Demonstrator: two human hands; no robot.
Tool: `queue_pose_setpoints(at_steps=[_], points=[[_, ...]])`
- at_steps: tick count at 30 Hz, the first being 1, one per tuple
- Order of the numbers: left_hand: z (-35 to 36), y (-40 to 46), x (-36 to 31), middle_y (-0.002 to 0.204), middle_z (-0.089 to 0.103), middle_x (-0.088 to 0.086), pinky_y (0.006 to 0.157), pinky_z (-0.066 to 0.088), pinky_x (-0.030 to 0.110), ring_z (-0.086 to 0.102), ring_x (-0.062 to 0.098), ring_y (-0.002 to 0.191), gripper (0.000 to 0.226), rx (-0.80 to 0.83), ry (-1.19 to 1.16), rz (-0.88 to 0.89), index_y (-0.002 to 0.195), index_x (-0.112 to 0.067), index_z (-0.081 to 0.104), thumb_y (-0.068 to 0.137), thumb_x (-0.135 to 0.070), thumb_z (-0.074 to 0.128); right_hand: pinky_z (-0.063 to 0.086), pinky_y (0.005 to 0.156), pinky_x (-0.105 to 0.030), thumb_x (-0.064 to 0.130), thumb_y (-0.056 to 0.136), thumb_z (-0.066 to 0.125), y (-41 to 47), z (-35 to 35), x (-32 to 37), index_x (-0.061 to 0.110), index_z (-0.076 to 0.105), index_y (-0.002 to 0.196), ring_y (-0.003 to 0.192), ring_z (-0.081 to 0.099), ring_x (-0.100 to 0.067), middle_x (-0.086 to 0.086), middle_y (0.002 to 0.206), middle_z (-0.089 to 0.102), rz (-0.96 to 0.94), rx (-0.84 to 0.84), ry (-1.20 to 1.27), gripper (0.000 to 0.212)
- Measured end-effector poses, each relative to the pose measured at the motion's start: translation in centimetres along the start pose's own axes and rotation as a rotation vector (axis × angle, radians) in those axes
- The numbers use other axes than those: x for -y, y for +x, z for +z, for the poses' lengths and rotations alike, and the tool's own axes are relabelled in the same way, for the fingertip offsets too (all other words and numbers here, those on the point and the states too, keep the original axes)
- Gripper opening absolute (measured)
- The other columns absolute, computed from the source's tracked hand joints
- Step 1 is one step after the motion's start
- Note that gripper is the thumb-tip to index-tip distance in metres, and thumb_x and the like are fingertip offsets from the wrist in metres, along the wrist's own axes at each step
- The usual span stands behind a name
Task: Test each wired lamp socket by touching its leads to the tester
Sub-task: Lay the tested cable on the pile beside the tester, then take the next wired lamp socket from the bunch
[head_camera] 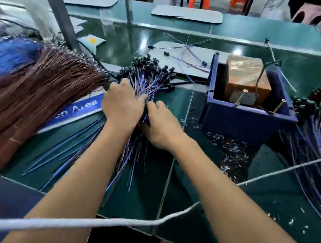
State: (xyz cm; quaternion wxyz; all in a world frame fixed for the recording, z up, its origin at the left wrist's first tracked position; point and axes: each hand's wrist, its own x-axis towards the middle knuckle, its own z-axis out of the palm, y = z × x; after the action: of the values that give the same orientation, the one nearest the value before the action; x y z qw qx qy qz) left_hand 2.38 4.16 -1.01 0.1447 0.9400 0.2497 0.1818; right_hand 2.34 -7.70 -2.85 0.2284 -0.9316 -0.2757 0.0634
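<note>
Green bench mat (186,188) under factory lighting; stools and a second bench sit blurred behind.

Grip: left hand (123,106) has its fingers curled round the waist of one bundle of wired sockets (149,73). Right hand (162,125) presses in beside it, fingertips working into the same wires; whether it pinches a single lead cannot be told.

Relative to the grip: black socket heads fan out just beyond the fingers; bare lead ends trail back toward the person, under both forearms. Tester (249,97), one blue open box with a taped brown block inside, stands to the right of the grip and apart from it. Two brass contact screws (241,98) lean on its near wall.

Step, as judged: sorting or pulling a socket free; no lead touches the tester yet. Next move likely calls for isolating one socket's pair of leads and carrying them rightward to the two screws.

Count: hands 2; tester 1; screws 2; loose sockets beyond the bundle, about 3; another socket bundle (312,111) far right; brown wire sheaf (41,85) left. Sockets within a bundle too many to count.
</note>
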Motion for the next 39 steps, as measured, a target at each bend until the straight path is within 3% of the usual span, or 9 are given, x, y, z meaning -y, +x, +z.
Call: queue_pose_setpoints(at_steps=[11, 16, 19, 21, 26, 30, 34, 36, 39], points=[[-0.4, 0.2, -1.5, 0.095, 0.073, 0.007, 0.074, 0.034, 0.031, 0.064, 0.031, 0.094, 0.012, -0.228, -0.372, -0.175, 0.088, -0.021, 0.068, 0.092, -0.029, 0.061, 0.042, 0.107, -0.038, 0.036, 0.106, 0.058, -0.2, -0.3, -2.0, 0.011, 0.058, 0.129, 0.111, 0.053, -0.023, -0.008, 0.12, 0.046, 0.055, 0.021, 0.436, 0.035], [-1.0, -0.4, -2.8, 0.073, 0.059, -0.008, 0.069, 0.035, 0.028, 0.053, 0.016, 0.072, 0.012, -0.161, -0.628, -0.269, 0.079, -0.019, 0.059, 0.087, -0.028, 0.057, 0.05, 0.1, -0.046, 0.039, 0.106, 0.057, -0.5, -0.2, -2.3, 0.009, 0.06, 0.127, 0.104, 0.059, -0.025, -0.013, 0.121, 0.054, 0.054, -0.031, 0.547, 0.037], [-1.2, -0.6, -3.8, 0.078, 0.071, 0.005, 0.059, 0.052, 0.035, 0.066, 0.019, 0.064, 0.007, -0.08, -1.027, -0.265, 0.079, -0.015, 0.054, 0.085, -0.019, 0.054, 0.047, 0.107, -0.045, 0.045, 0.107, 0.053, -0.8, -0.1, -2.1, 0.016, 0.06, 0.129, 0.114, 0.058, -0.023, -0.011, 0.128, 0.05, 0.084, -0.057, 0.664, 0.038], [-1.1, -0.6, -4.2, 0.081, 0.074, 0.012, 0.044, 0.046, 0.028, 0.067, 0.021, 0.055, 0.004, 0.001, -1.2, -0.306, 0.082, -0.012, 0.053, 0.083, -0.008, 0.054, 0.045, 0.11, -0.044, 0.044, 0.108, 0.05, -1.0, 0.0, -2.0, 0.016, 0.06, 0.13, 0.12, 0.056, -0.021, -0.012, 0.132, 0.052, 0.094, -0.089, 0.752, 0.037], [0.2, -0.9, -4.1, 0.059, 0.059, 0.005, 0.041, 0.04, 0.018, 0.055, 0.012, 0.038, 0.017, 0.198, -1.032, -0.271, 0.072, -0.012, 0.058, 0.079, 0.002, 0.065, 0.049, 0.091, -0.035, 0.03, 0.114, 0.039, -1.2, -0.2, -2.7, 0.003, 0.062, 0.123, 0.098, 0.056, -0.02, -0.011, 0.109, 0.064, 0.177, -0.184, 1.123, 0.036], [1.7, -1.3, -3.8, 0.061, 0.067, 0.0, 0.039, 0.043, 0.021, 0.059, 0.015, 0.041, 0.02, 0.243, -0.871, -0.171, 0.074, -0.016, 0.059, 0.094, -0.016, 0.065, 0.052, 0.102, -0.038, 0.023, 0.114, 0.038, -1.0, 0.0, -3.6, -0.002, 0.066, 0.122, 0.087, 0.065, -0.015, -0.009, 0.097, 0.067, 0.202, -0.187, 1.364, 0.038], [2.4, -1.4, -3.0, 0.061, 0.069, 0.006, 0.042, 0.051, 0.028, 0.065, 0.021, 0.045, 0.01, 0.373, -0.861, -0.194, 0.086, -0.011, 0.059, 0.091, -0.011, 0.067, 0.055, 0.074, -0.025, 0.014, 0.109, 0.052, -1.3, 0.3, -3.7, -0.001, 0.064, 0.12, 0.069, 0.063, -0.008, -0.005, 0.088, 0.067, 0.2, -0.262, 1.484, 0.022], [2.6, -1.5, -2.7, 0.072, 0.073, 0.014, 0.055, 0.06, 0.037, 0.071, 0.028, 0.057, 0.007, 0.418, -0.85, -0.2, 0.087, -0.01, 0.06, 0.088, -0.006, 0.067, 0.054, 0.08, -0.031, 0.008, 0.107, 0.054, -1.4, 0.4, -3.7, 0.006, 0.066, 0.109, 0.076, 0.063, -0.014, -0.007, 0.091, 0.068, 0.2, -0.302, 1.506, 0.011], [2.3, -1.1, -2.2, 0.084, 0.076, 0.012, 0.083, 0.061, 0.048, 0.075, 0.033, 0.083, 0.007, 0.245, -0.621, -0.089, 0.085, -0.017, 0.062, 0.091, -0.014, 0.064, 0.05, 0.095, -0.033, 0.005, 0.107, 0.053, -1.7, 0.2, -3.4, 0.009, 0.067, 0.093, 0.09, 0.062, -0.019, -0.006, 0.092, 0.068, 0.183, -0.33, 1.479, 0.02]])
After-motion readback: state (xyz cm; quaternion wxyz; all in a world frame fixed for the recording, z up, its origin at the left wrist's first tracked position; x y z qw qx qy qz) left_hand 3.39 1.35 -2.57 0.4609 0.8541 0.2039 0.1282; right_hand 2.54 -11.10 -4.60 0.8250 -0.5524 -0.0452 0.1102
